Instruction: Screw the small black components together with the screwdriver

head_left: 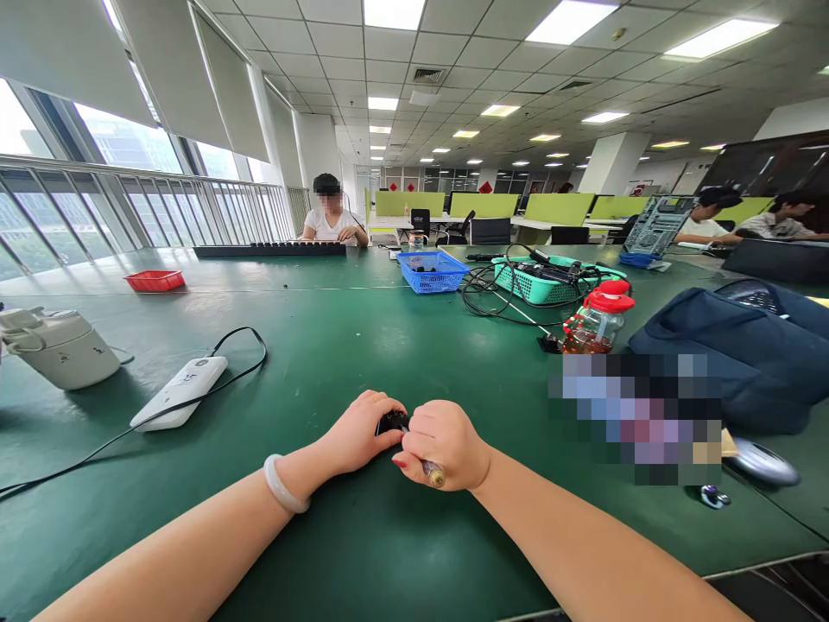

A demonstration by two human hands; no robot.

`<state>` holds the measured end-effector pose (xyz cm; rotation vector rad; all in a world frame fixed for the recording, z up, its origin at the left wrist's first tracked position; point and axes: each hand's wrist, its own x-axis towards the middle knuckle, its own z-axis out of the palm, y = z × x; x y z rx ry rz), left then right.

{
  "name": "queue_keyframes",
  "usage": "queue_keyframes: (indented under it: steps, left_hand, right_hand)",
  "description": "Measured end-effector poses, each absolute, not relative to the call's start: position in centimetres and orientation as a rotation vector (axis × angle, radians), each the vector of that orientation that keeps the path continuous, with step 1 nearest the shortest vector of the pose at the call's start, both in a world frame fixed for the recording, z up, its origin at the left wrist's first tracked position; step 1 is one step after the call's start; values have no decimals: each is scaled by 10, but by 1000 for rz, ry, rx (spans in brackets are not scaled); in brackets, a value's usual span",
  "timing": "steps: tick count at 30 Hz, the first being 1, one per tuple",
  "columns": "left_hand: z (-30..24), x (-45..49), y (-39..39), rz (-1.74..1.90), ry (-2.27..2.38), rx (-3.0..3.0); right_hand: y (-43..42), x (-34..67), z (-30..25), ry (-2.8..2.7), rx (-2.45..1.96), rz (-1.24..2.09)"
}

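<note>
At the middle of the green table (311, 389), my left hand (363, 432) has its fingers and thumb closed round a small black part (390, 422). Much of that part is hidden by both hands. My right hand (446, 445) is a fist round a slim screwdriver-like tool (433, 473). Only the rounded, brass-coloured butt of its handle shows, below the fist; its tip is hidden. The right fist touches or nearly touches the black part, close to the left fingertips.
A white power bank (181, 393) with a black cable and a white jug (68, 345) stand left. Ahead are a red tray (155, 281), a blue basket (433, 275) and a green basket (541, 289) of cables. A red-lidded bottle (596, 320) and dark bag (731, 354) are right. A person (332, 220) sits opposite.
</note>
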<state>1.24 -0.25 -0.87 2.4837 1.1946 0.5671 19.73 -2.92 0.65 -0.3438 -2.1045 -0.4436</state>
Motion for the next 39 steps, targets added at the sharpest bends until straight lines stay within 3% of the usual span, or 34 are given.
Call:
queue_keyframes:
  steps: [13,29,39]
  left_hand:
    - [-9,12,-4,572,1125,2507]
    - [-6,9,-4,571,1201,2429]
    - [-9,7,0,615,1338,2387]
  right_hand:
    - [-19,204,4,-2135,-380,-499]
    - [13,222,5,-1295,-1098,796]
    - [14,223,6,-1240,-995,904]
